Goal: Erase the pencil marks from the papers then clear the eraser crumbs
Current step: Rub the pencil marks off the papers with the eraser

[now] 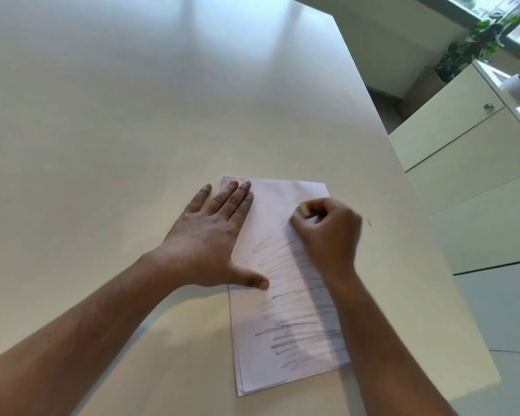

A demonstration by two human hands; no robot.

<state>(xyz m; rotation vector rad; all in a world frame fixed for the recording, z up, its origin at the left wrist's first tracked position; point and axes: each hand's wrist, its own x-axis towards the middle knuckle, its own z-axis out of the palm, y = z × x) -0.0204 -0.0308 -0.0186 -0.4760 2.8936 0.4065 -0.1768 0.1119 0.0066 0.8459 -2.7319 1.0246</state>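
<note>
My left hand (215, 238) lies flat and spread on the stack of papers (285, 283), fingers toward the far left corner and thumb stretched back along the near left margin. I judge it sits there as a weight — the sheets are thin and loose, and rubbing would drag or crumple them if nothing pinned them to the surface (132, 115). It grips nothing; it only presses down.

My right hand (327, 232) is curled tight around the eraser (303, 210), which peeks out beyond my knuckles, its tip down on the top sheet just past my fingers. Holding it short like this should give me firm pressure over a small patch. The hand looks a little blurred, so the exact finger placement I cannot tell.

The pencil marks (300, 313) — a run of grey scribbled strokes — lie on my near side of the eraser, passing under my right wrist and on down toward the sheet's near edge. The part of the sheet beyond my right hand looks clean, so I judge most of the erasing remains, and only the top sheet shows.

I cannot make out crumbs at this size. No container is in view here; closed cabinets (463, 151) stand well off to the right of my right hand.
</note>
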